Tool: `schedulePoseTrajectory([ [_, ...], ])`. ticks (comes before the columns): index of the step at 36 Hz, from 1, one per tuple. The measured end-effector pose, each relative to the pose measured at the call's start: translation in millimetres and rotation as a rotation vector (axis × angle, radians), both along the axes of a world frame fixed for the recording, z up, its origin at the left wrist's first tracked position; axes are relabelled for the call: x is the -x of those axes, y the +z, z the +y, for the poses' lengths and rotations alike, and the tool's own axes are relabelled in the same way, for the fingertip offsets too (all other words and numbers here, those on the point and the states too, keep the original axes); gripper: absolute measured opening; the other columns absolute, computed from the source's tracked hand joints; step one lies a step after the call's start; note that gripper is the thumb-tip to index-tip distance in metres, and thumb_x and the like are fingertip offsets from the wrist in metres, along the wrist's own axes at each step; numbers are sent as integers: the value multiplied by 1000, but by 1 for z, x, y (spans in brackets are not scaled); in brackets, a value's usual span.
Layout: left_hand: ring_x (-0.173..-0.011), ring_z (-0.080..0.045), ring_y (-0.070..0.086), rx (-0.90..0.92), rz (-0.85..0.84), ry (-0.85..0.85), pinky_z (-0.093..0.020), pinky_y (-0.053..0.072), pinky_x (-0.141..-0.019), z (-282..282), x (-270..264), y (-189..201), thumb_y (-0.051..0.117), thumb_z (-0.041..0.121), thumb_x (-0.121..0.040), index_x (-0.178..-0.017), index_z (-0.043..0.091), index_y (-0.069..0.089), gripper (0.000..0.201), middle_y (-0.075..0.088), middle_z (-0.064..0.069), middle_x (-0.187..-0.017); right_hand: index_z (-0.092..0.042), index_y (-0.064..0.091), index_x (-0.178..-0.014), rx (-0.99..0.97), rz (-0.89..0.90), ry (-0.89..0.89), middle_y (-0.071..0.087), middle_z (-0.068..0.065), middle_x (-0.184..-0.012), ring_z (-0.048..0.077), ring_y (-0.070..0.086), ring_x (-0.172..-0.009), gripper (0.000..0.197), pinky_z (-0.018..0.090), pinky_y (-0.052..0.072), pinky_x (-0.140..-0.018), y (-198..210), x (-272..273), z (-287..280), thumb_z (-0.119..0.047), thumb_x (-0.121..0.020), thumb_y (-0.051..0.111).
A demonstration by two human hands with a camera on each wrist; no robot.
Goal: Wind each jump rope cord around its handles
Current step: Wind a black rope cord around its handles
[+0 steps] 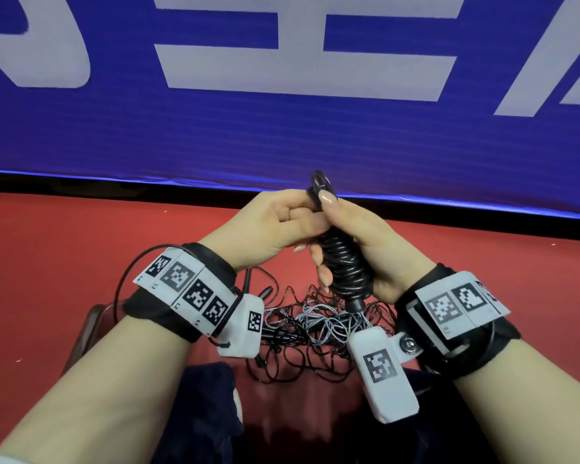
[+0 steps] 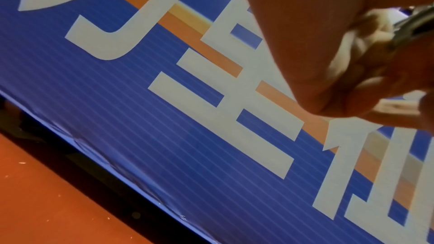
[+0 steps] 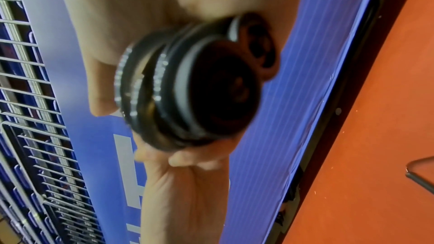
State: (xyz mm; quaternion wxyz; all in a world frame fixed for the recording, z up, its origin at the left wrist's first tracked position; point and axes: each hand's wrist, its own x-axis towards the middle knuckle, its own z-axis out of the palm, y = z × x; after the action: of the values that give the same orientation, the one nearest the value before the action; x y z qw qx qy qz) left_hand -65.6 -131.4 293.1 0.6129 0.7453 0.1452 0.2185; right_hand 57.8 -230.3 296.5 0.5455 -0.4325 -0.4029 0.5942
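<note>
A black jump rope (image 1: 344, 262) stands upright in front of me, its cord wound in tight coils around the paired handles. My right hand (image 1: 365, 236) grips the coiled middle, with the thumb up near the top. My left hand (image 1: 282, 222) pinches the rope's top end (image 1: 318, 185), where a small loop sticks up. In the right wrist view the bundle (image 3: 199, 84) shows end-on and blurred, with my right hand (image 3: 140, 16) above it and my left hand (image 3: 187, 183) below. The left wrist view shows my left hand (image 2: 328, 62) curled beside a bit of cord (image 2: 413, 25).
A tangle of loose black and grey ropes (image 1: 315, 326) lies on the red floor (image 1: 64, 262) under my hands. A blue banner (image 1: 282, 135) with white characters stands close ahead. A metal fence (image 3: 28, 118) shows beyond it. My dark trouser legs (image 1: 208, 413) fill the bottom.
</note>
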Motion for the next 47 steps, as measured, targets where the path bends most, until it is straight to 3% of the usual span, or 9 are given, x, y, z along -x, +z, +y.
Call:
schedulePoseTrajectory([
  [6,-41,-12,47,69,-48,76,-17,38,-49,-6,-3,7,62,25,-81,-73,15,62,13,48,-7,-49,-12,72,-77,59,81,20,62,12,-68,24,60,-48,57,29,51,-47,0,1,1,-64,-78,51],
  [13,-36,-16,43,-18,-16,243,-19,37,-44,-4,-3,2,68,19,-86,-64,19,60,24,47,-2,-41,-18,71,-101,-30,-50,-103,68,17,-87,32,63,-74,47,37,54,-71,-4,0,7,-53,-92,42],
  [16,-40,-18,44,-24,-20,302,-21,37,-46,-6,-7,0,69,27,-86,-53,26,61,34,47,0,-40,-8,69,-94,26,-94,-179,64,14,-74,28,57,-61,59,38,50,-63,-6,5,8,-57,-93,35],
  [21,-38,-19,43,18,-38,426,-21,35,-45,-11,-15,3,61,42,-89,-51,11,42,53,42,-3,-35,-6,60,-78,-101,-371,-302,58,8,-61,25,52,-48,67,35,48,-47,-4,13,10,-60,-92,23],
  [28,-39,-24,46,25,-47,436,-28,43,-54,-14,-12,7,32,74,-77,-41,11,40,73,40,-9,-35,0,59,-87,-67,-79,-229,55,12,-66,25,49,-48,55,34,48,-48,-6,15,11,-48,-99,34],
  [31,-45,-24,45,230,-89,411,-33,42,-58,-9,-13,4,18,70,-90,-63,11,63,80,43,-8,-42,-10,65,-103,-2,113,-272,54,11,-66,23,48,-48,47,31,46,-46,-4,10,13,-48,-99,37],
  [36,-53,-16,47,130,-6,355,-23,42,-48,-17,-20,-3,39,26,-103,-91,17,60,27,46,-1,-63,-9,59,-95,21,272,-281,52,12,-68,22,45,-50,49,31,44,-46,-4,3,14,-51,-100,35],
  [44,-40,1,39,324,-20,295,-14,34,-43,-43,-33,-8,24,39,-105,-103,23,54,34,48,17,-50,-15,68,-80,56,226,-396,64,8,-67,26,55,-60,42,36,46,-62,-6,3,14,-46,-98,45],
  [47,-50,6,51,261,15,342,-26,48,-66,-44,-35,-10,25,40,-104,-114,23,57,37,57,16,-69,-14,65,-98,85,169,-414,66,6,-76,24,60,-66,39,35,49,-65,-9,1,14,-47,-98,45],
])
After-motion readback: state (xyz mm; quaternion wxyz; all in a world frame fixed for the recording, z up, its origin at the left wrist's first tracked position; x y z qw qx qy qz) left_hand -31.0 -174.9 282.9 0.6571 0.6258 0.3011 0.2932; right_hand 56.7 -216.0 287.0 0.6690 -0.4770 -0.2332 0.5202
